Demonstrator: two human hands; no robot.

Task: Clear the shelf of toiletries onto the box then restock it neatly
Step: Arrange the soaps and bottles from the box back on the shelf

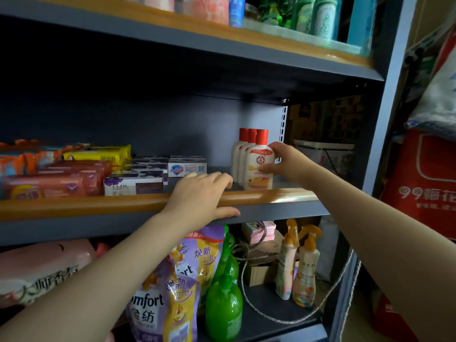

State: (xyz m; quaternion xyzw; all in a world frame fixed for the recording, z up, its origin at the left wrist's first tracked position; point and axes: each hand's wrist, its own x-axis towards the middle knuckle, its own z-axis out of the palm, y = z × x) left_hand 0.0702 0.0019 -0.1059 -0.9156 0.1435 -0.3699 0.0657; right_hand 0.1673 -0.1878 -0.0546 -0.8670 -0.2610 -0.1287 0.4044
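Observation:
Three white lotion bottles with red caps stand in a row at the right end of the middle shelf [283, 193]. My right hand [286, 160] grips the front bottle [259, 166], which stands on the shelf. My left hand [201, 193] rests on the shelf's wooden front lip, thumb under the edge, holding nothing. To the left lie soap boxes [134, 185], a Safeguard box [187, 168], pink packs [54, 180] and a yellow pack [98, 154].
The shelf below holds purple Comfort refill bags [158, 304], green pump bottles [224, 304], orange spray bottles [304, 275] and a rope [276, 319]. The top shelf carries green and blue bottles [308, 16]. A red carton [424, 183] and bags stand right of the rack.

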